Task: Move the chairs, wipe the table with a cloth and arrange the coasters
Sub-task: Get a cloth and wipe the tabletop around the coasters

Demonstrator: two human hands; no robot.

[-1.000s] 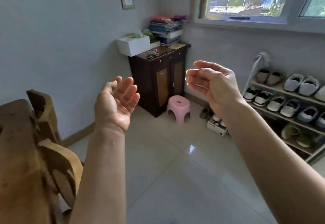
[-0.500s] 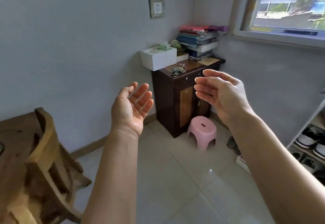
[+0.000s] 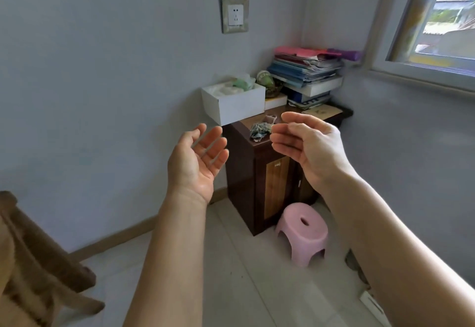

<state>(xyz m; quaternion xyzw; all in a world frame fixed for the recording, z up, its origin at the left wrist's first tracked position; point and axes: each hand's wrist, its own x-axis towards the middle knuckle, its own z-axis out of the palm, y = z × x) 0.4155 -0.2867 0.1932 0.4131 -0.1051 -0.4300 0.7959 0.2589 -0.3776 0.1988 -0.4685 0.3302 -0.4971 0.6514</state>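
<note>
The left hand (image 3: 198,162) is hovering palm-up with its fingers loosely spread. The right hand (image 3: 308,147) is facing it with relaxed fingers. Both are holding nothing. The wooden chair (image 3: 38,262) is standing at lower left, blurred, its rail slanting down to the right.

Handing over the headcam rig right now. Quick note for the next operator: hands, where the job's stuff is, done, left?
Left hand: open, palm up, holds nothing.
Right hand: open, fingers relaxed, holds nothing.
Things: one wooden chair at lower left; neither hand touches it. No table, cloth or coasters in view.
Done: nothing that this view confirms.
Left: as far as can be told, all of it: move the chairs, wipe the table, arrange the coasters.
</note>
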